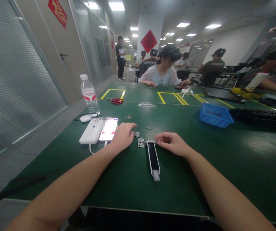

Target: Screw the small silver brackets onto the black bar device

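Observation:
In the head view my left hand rests low over the table, fingers reaching right. It lies beside a lit phone, and a small metal bracket shows just past its fingertips. My right hand is closed, thumb and index finger pinched at the right end of a metal hinge. The hinge crosses the top of a long white-rimmed piece with a dark face, which has a pale tab at its near end. Two small nuts or rings lie beyond the hands.
A white power bank, a water bottle and a white mouse-like object stand left. Several small metal rings, red-handled scissors and thin metal strips lie farther back. A blue bin sits right. A person sits opposite.

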{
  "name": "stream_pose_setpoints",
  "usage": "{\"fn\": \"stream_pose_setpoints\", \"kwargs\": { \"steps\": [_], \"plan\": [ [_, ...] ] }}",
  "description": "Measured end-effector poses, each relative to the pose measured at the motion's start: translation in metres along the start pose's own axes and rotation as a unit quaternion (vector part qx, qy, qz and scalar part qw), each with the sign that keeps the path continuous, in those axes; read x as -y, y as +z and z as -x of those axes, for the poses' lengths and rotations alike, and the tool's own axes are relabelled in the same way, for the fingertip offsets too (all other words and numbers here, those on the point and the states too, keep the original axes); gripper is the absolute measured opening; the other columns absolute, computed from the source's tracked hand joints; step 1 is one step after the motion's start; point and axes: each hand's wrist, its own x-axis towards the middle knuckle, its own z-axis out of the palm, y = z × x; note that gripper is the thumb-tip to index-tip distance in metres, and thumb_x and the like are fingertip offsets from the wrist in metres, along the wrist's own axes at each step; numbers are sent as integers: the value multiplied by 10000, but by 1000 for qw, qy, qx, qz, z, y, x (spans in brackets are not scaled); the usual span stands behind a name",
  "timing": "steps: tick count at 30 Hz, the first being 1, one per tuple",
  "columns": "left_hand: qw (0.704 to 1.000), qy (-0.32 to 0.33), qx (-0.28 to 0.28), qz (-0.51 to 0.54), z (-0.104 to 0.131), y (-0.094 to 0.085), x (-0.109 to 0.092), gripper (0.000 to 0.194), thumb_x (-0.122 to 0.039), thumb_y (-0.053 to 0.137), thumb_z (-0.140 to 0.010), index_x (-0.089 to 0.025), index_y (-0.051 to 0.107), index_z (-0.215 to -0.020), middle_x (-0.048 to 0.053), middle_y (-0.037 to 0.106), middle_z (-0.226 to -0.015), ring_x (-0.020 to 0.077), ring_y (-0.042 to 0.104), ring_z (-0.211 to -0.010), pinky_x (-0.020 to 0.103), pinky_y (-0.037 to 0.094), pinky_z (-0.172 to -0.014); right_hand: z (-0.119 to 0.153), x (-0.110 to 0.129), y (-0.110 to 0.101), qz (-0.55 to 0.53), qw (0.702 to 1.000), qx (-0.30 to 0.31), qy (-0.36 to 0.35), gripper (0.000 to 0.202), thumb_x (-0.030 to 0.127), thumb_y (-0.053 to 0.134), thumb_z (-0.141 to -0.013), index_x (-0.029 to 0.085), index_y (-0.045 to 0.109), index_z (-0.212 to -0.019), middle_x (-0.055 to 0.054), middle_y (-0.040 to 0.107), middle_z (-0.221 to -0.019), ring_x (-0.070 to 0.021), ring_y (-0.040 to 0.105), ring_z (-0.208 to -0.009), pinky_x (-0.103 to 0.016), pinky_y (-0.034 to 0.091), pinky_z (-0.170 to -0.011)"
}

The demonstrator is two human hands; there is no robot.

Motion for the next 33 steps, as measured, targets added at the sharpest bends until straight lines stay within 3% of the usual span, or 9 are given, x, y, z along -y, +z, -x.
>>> {"fn": "stream_pose_setpoints", "kwargs": {
  "steps": [4,8,14,18,21,26,30,33],
  "plan": [
    [998,11,48,-42,0,2,4,392,-110,458,-824,-173,528,-1204,82,616,-1161,248,543,-1073,403,427,-898,1,2,-1,2,1000,-4,7,254,328,611,-737,151,666,-909,-9,594,-700,-122,516,-617,-264,422,-591],
    [997,14,68,-45,1,3,3,336,-131,472,-839,-185,550,-1161,82,634,-1109,249,565,-1030,401,429,-874,1,2,-2,-4,1000,-1,11,251,327,599,-750,149,662,-914,-14,603,-721,-122,525,-634,-264,426,-603],
    [1000,5,30,4,0,1,5,230,-100,547,-769,-169,607,-980,68,625,-925,227,583,-875,354,462,-762,0,-1,-2,-33,999,-15,7,249,343,615,-743,161,667,-903,-27,635,-771,-136,564,-675,-285,457,-642],
    [991,-15,-23,129,-1,1,2,120,-116,543,-779,-169,621,-853,38,607,-826,177,582,-779,305,470,-706,-1,0,-2,-57,997,-61,6,255,348,635,-731,161,661,-904,-43,648,-830,-152,589,-723,-322,479,-700],
    [956,-68,-39,284,-1,3,-7,91,-191,595,-770,-167,598,-857,19,623,-780,147,595,-704,277,479,-659,-2,2,-1,-64,994,-89,-3,265,352,655,-715,161,665,-898,-40,646,-806,-158,594,-723,-336,486,-710],
    [850,-119,24,513,5,7,-28,165,-223,640,-737,-151,540,-846,6,639,-715,135,628,-650,243,478,-602,-2,10,6,-111,989,-96,-26,296,352,675,-715,172,659,-948,-41,655,-817,-164,609,-741,-345,501,-710],
    [798,-93,62,592,11,9,-41,226,-209,668,-713,-147,520,-872,8,642,-745,134,642,-696,246,492,-645,-1,21,12,-191,978,-80,-39,318,351,691,-715,175,634,-974,-32,662,-792,-154,623,-714,-334,514,-693],
    [796,-43,86,598,14,8,-45,241,-211,666,-720,-151,518,-901,21,640,-809,146,645,-766,285,507,-720,-1,25,12,-227,970,-78,-40,337,356,721,-682,178,632,-954,-26,668,-777,-149,628,-701,-321,518,-682]
  ]
}}
